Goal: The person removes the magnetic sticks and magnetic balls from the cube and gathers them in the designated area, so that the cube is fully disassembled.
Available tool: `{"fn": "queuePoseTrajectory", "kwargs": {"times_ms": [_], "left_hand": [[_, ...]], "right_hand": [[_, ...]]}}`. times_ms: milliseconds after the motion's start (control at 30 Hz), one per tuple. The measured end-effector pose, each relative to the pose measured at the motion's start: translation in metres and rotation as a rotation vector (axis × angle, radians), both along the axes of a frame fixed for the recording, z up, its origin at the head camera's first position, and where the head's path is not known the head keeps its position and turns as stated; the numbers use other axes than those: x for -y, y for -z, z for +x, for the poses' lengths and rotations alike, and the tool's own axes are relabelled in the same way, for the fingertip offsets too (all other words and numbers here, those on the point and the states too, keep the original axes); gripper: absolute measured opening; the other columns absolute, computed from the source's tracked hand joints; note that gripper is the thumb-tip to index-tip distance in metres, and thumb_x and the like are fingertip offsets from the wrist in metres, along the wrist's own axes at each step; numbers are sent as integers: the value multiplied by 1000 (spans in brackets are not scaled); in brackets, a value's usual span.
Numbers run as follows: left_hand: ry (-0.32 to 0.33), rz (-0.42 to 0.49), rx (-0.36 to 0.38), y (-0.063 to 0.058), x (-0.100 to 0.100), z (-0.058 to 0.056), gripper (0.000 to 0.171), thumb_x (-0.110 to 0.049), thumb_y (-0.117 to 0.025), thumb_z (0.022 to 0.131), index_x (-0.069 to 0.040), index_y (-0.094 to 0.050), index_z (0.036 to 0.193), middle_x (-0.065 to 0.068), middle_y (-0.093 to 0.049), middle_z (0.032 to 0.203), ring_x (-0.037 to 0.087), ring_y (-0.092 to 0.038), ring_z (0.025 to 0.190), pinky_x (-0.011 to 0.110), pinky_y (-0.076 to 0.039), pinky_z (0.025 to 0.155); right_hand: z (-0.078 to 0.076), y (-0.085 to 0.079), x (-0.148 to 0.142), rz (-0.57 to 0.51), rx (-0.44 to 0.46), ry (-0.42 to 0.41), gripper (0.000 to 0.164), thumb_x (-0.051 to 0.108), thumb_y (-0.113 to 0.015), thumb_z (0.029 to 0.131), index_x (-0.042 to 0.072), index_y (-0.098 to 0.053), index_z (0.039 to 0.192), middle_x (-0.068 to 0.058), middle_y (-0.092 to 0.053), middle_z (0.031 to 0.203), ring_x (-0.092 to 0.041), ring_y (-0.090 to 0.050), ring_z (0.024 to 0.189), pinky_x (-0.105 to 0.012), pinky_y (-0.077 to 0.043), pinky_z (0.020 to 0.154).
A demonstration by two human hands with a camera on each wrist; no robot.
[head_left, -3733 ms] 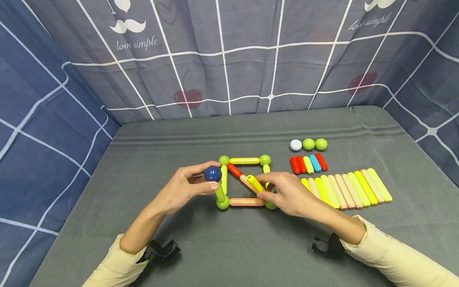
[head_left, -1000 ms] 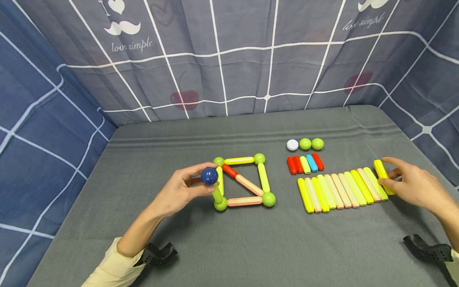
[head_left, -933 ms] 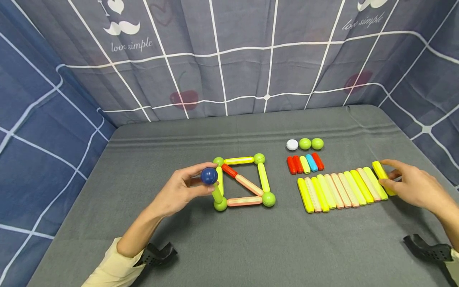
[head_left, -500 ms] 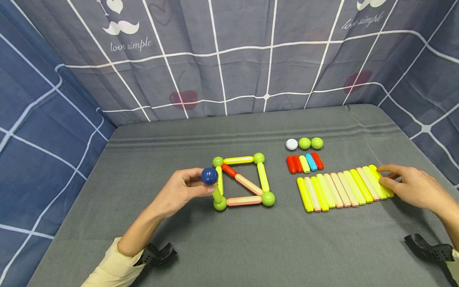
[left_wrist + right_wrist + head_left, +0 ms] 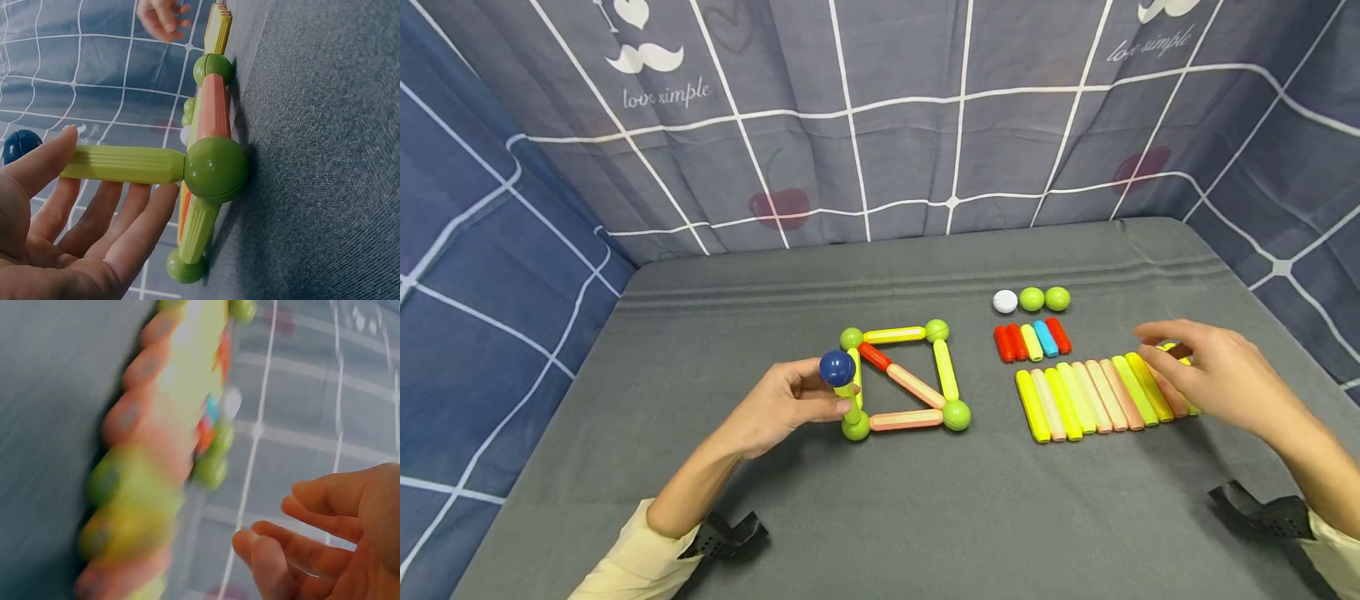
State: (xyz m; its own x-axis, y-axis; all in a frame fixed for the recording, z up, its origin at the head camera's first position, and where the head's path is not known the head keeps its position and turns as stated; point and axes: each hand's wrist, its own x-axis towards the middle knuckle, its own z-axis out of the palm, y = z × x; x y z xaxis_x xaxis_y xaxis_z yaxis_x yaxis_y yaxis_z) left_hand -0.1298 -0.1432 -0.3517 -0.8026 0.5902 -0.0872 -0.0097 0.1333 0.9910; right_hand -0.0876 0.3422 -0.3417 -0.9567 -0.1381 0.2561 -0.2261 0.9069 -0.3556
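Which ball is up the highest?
The dark blue ball, atop the upright yellow-green stick in the left hand. The green balls and the white ball are all down on the gray tabletop.

The counter (image 5: 737,292) has a dark grey surface. Behind the counter hangs a grey-blue curtain (image 5: 910,158) with white grid lines, white moustaches (image 5: 658,57) and red cherries (image 5: 793,208) printed on it; bluer checked cloth (image 5: 482,242) hangs at the counter's left side.

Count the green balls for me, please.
6. Four form the stick frame's corners: far-left ball, far-right ball, near-left ball and near-right ball. Two more, a middle ball and right-end ball, lie in line with the white ball. The right hand might hide others.
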Motion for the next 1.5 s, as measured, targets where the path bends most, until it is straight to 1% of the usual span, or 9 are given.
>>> {"fn": "queuePoseTrajectory", "kwargs": {"times_ms": [100, 200, 400, 567, 700, 933, 1067, 1300, 1500], "left_hand": [[0, 0, 4, 1, 0, 0, 46, -3, -73, 88, 14, -55, 127, 30, -63, 116, 23, -68, 99, 42, -55, 85], [2, 9, 11, 1, 0, 0, 46, -2, -73, 87, 14, -55, 127, 31, -63, 116, 23, -68, 100, 42, -55, 85], [-3, 30, 18, 1, -5, 1, 45, 1, -73, 86, 14, -56, 126, 32, -62, 116, 23, -68, 100, 38, -56, 84], [1, 67, -18, 5, -8, 0, 41, 2, -73, 86, 15, -58, 122, 32, -63, 115, 30, -67, 104, 37, -56, 84], [0, 80, -30, 7, -8, 0, 33, 1, -73, 86, 12, -63, 115, 28, -66, 109, 31, -68, 101, 38, -56, 83], [-13, 75, -24, 5, -7, 0, 23, 0, -74, 86, 5, -67, 107, 16, -69, 104, 25, -69, 96, 41, -56, 82], [-16, 55, -27, 4, -6, 1, 21, 0, -74, 86, 3, -68, 105, 14, -69, 103, 25, -69, 96, 41, -56, 82], [-2, 68, -31, 3, -4, 1, 23, -1, -74, 86, 3, -67, 108, 15, -69, 107, 29, -69, 100, 42, -56, 84], [3, 84, -18, 3, -4, 1, 23, -1, -75, 86, 1, -66, 107, 14, -67, 108, 28, -69, 98, 43, -55, 85]], "right_hand": [[-5, -12, 32, -39, -84, -137, 24, 6, -73, 88, 8, -72, 112, -5, -71, 103, -4, -62, 76, -23, -48, 62], [-11, -24, 68, -98, -106, -258, 26, 4, -72, 89, 12, -71, 113, 4, -70, 102, -2, -62, 77, -21, -51, 65], [-20, -37, 142, -324, -59, -470, 28, 4, -69, 91, 13, -69, 117, 7, -67, 107, -6, -64, 83, -25, -53, 64], [-20, -42, 194, -580, 57, -665, 30, 7, -71, 91, 12, -67, 121, 4, -66, 113, -12, -66, 90, -30, -54, 58], [-21, -42, 222, -633, 59, -748, 30, 10, -74, 90, 11, -68, 120, 4, -66, 109, -10, -65, 89, -28, -50, 51], [-28, -38, 247, -576, -55, -725, 20, 13, -77, 87, 8, -72, 106, 6, -66, 95, -4, -60, 81, -25, -49, 62], [-31, -35, 256, -559, -13, -700, 17, 14, -77, 87, 7, -71, 102, 6, -65, 93, -5, -61, 81, -24, -52, 68], [-32, -39, 262, -567, 88, -692, 13, 10, -73, 90, 7, -66, 100, 4, -66, 95, -6, -64, 83, -33, -56, 76], [-31, -38, 263, -567, 95, -710, 15, 7, -70, 90, 7, -67, 105, 4, -63, 97, -9, -64, 87, -27, -54, 81]]}}
